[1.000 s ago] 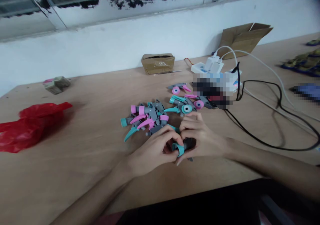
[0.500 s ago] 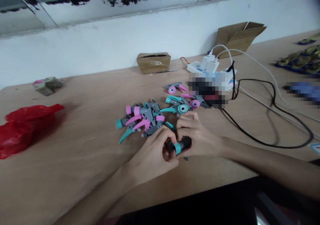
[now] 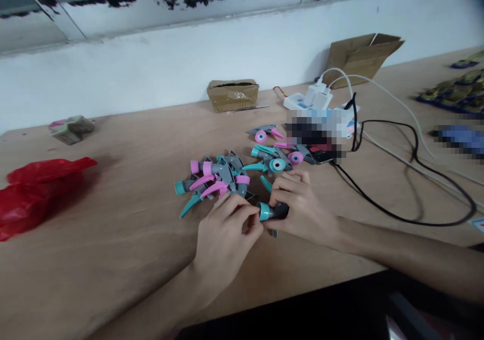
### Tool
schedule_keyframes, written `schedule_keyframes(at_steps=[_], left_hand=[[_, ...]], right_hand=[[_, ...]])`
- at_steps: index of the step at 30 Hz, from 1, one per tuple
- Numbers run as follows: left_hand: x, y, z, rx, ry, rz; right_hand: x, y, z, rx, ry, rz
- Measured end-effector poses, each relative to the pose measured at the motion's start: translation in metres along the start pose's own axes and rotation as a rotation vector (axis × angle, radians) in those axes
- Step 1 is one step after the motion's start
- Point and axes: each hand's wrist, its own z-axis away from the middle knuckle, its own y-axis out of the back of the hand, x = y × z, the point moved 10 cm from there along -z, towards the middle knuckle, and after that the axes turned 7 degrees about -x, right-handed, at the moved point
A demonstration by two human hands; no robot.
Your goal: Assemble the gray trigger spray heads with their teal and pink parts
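Note:
A grey trigger sprayer head (image 3: pixel 279 210) with a teal collar (image 3: pixel 264 211) is gripped by my right hand (image 3: pixel 300 204), its collar pointing left. Part of the teal trigger (image 3: pixel 265 182) shows above my right fingers. My left hand (image 3: pixel 227 229) is at the collar's open end, thumb and fingertips pinched together. Whatever sits between those fingertips is hidden. Just beyond my left hand lies a pile of grey sprayer heads (image 3: pixel 223 171) with pink or teal collars and triggers. Several more sprayer heads (image 3: pixel 278 164) lie behind my right hand.
A red plastic bag (image 3: pixel 41 188) lies at the left. Small blocks (image 3: pixel 71 129) and a cardboard box (image 3: pixel 233 96) stand near the wall, with an open carton (image 3: pixel 359 60) farther right. A power strip (image 3: pixel 295 101) and black cable (image 3: pixel 410 223) occupy the right side.
My left hand has drawn back slightly left and its fingers have come together at the collar. The sprayer head has tilted, so its collar now points more squarely left.

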Motion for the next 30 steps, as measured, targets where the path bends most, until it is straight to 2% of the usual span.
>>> schedule_keyframes(at_steps=[3, 5, 7, 9, 11, 13, 15, 23, 30], left_hand=[[0.003, 0.006, 0.002, 0.059, -0.040, -0.040], [0.000, 0.017, 0.002, 0.118, -0.043, -0.060], [-0.011, 0.033, 0.001, 0.199, 0.017, -0.049], [-0.027, 0.044, -0.002, 0.212, 0.105, 0.076], [-0.035, 0.037, -0.008, 0.094, 0.149, 0.300], [-0.033, 0.021, -0.012, -0.063, 0.160, 0.494], [-0.028, 0.011, -0.013, -0.150, 0.173, 0.589], [-0.028, 0.010, -0.009, -0.122, 0.180, 0.517], [-0.030, 0.005, -0.005, -0.119, 0.179, 0.546]], right_hand=[[0.001, 0.005, -0.001, 0.032, -0.005, 0.000], [0.003, 0.009, -0.001, 0.047, -0.016, -0.010], [0.007, 0.012, -0.001, 0.060, -0.027, -0.026], [0.009, 0.016, 0.000, 0.079, -0.028, -0.049], [0.007, 0.019, 0.000, 0.084, -0.002, -0.080], [0.003, 0.019, -0.001, 0.074, 0.035, -0.111], [-0.001, 0.019, -0.001, 0.063, 0.058, -0.136], [-0.005, 0.020, 0.000, 0.060, 0.090, -0.207], [-0.006, 0.015, 0.000, 0.024, 0.110, -0.142]])
